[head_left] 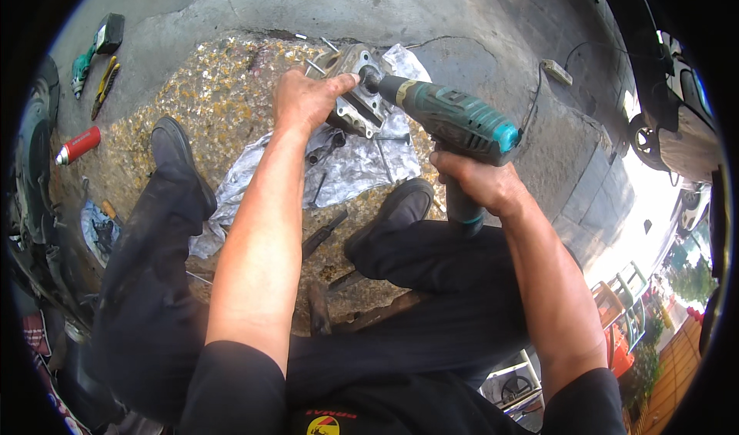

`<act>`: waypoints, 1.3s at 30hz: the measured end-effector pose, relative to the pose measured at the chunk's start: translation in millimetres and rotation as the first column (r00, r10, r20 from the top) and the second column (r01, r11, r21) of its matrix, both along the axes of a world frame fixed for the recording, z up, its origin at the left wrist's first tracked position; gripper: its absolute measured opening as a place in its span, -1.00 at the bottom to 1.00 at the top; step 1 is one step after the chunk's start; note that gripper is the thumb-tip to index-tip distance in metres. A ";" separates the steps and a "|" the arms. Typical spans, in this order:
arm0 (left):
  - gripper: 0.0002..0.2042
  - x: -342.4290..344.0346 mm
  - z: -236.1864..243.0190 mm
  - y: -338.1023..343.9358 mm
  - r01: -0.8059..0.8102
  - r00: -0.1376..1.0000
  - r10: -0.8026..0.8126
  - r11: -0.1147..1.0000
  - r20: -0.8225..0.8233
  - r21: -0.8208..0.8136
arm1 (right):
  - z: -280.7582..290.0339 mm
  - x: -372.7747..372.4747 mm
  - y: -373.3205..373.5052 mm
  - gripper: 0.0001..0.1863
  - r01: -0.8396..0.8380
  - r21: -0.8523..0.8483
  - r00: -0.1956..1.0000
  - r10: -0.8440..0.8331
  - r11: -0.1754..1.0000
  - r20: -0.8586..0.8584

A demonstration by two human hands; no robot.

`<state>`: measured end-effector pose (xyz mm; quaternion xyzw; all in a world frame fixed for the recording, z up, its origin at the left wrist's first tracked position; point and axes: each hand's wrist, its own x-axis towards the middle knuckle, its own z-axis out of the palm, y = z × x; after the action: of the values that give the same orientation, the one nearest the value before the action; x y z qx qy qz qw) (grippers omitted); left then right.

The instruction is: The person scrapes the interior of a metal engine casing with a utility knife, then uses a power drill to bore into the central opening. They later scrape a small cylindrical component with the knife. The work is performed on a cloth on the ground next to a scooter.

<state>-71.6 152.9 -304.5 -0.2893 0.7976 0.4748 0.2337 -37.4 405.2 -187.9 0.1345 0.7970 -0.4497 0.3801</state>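
Note:
My left hand (308, 96) grips a metal engine part (359, 115) with bolt holes and studs sticking up, held above a dirty white cloth (354, 175). My right hand (477, 177) is closed round the handle of a teal and black cordless drill (454, 119). The drill's chuck (394, 88) points left, and its front end meets the part beside my left thumb; the exact tip is hard to make out. Dark metal pieces (323, 148) lie on the cloth beneath the part.
A second teal drill (81, 73), yellow-handled pliers (105, 87) and a red spray can (77, 144) lie at the left. My shoes (177, 146) flank the cloth on speckled concrete (208, 73). A corded block (556, 71) lies at the right, with a vehicle (685, 142) beyond.

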 end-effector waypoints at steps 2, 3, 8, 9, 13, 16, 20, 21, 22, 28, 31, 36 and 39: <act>-0.36 1.5 -1.9 0.2 -0.005 0.999 0.001 0.998 -0.050 -0.070 | 0.9 -1.6 -0.6 -0.86 -0.018 0.011 1.000 0.018 1.000 -0.002; -0.29 1.3 -2.0 0.0 0.008 0.999 -0.010 0.998 -0.035 -0.065 | 1.3 -2.6 -0.9 -0.86 -0.015 0.017 1.000 0.015 1.000 0.014; -0.13 0.4 1.4 0.7 0.043 0.999 -0.043 0.999 0.001 -0.033 | 2.1 -5.5 -1.1 -0.84 -0.037 0.030 0.999 0.037 0.999 0.014; -0.13 0.0 2.5 0.5 0.041 0.999 -0.041 0.998 -0.004 -0.054 | 2.5 -5.7 -0.8 -0.83 -0.041 0.036 0.999 0.040 0.999 0.032; -0.10 -0.7 5.2 2.1 0.038 0.999 -0.038 0.999 0.017 -0.032 | 3.6 -4.2 0.5 -0.79 -0.084 0.088 0.996 0.080 0.993 0.043; -0.07 -1.5 7.7 3.1 0.055 0.998 -0.054 0.996 0.022 -0.072 | 4.8 -4.4 1.6 -0.76 -0.059 0.073 0.996 0.054 0.996 0.067; 0.00 -3.5 8.8 2.7 0.017 0.997 -0.017 1.000 0.073 -0.003 | 3.1 -4.6 1.0 -0.77 -0.115 0.062 0.991 0.119 0.991 -0.063; 0.00 -4.1 8.7 1.9 0.039 0.998 -0.037 0.999 0.059 -0.017 | 2.4 -4.9 0.7 -0.79 -0.081 0.059 0.995 0.084 0.995 -0.049; 0.01 -3.5 7.7 2.6 0.050 0.997 -0.047 0.998 0.060 -0.050 | 1.5 -4.4 0.6 -0.81 -0.069 0.040 0.997 0.071 0.997 -0.036; -0.26 2.2 1.0 3.8 0.022 0.998 -0.029 0.991 -0.057 -0.129 | 0.1 -7.6 3.3 -0.85 -0.033 0.012 0.999 0.033 0.999 -0.018; -0.29 5.0 -1.1 6.8 0.015 0.999 -0.020 0.995 -0.050 -0.101 | 1.8 -9.5 3.7 -0.86 -0.097 0.051 0.995 0.099 0.994 -0.026; -0.33 3.2 -3.2 6.9 0.011 0.994 -0.028 0.987 -0.102 -0.158 | 3.8 -11.1 2.0 -0.78 -0.104 0.091 0.995 0.105 0.990 -0.002; -0.29 5.9 -5.0 6.3 0.007 0.997 -0.015 0.995 -0.079 -0.100 | 4.0 -9.6 2.3 -0.73 -0.119 0.108 0.992 0.124 0.987 -0.039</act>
<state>-65.7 159.2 -309.4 -0.2771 0.8306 0.4443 0.1896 -47.1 407.5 -183.9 0.0953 0.8348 -0.3859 0.3810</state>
